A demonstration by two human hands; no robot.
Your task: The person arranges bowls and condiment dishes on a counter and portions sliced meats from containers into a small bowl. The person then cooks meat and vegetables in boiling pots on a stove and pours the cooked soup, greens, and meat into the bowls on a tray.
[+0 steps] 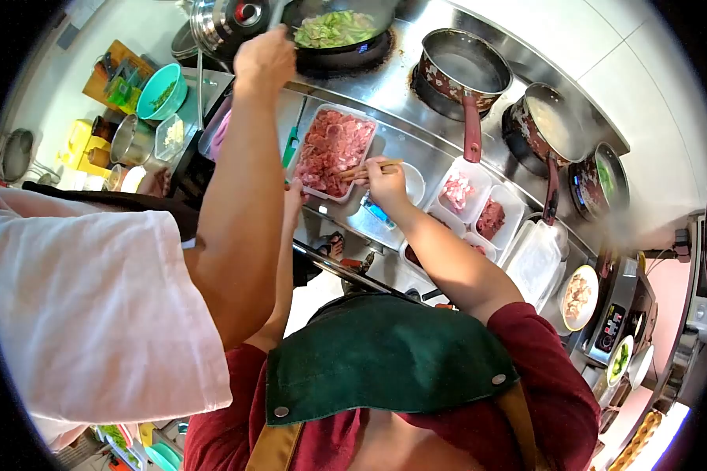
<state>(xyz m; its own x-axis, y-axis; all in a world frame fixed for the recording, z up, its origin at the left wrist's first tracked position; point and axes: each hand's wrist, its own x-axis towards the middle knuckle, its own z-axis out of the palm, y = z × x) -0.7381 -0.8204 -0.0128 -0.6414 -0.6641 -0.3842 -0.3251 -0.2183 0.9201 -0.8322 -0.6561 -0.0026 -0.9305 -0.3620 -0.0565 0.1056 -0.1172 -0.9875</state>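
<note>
Nearest, at the bottom, are the wearer's dark green apron [393, 353] and maroon sleeves [538, 345]. At left, a co-worker's white sleeve [102, 314] and bare forearm cross the view.

Both of the wearer's hands are at a clear rectangular tub of raw meat [335, 151] on the metal tabletop [334, 213]. The right hand [388, 187] has its fingers closed around wooden chopsticks [367, 169], their tips at the meat. The left hand [294, 196] is at the tub's near left corner, partly hidden by the co-worker's arm; whether its fingers grip the rim, I cannot tell.

A white bowl [415, 182] sits just beside the right hand. Farther right are small tubs of raw meat [491, 218], a pale plastic container [536, 255] and a plate of pale food pieces [579, 297].

Beyond, on the stove [404, 74], are a red-handled saucepan [465, 67], a steaming pot of pale liquid [552, 125] and a wide pan of sliced greens [335, 30], with the co-worker's hand [265, 60] near it. A turquoise bowl [163, 93] holding chopped greens stands at far left.
</note>
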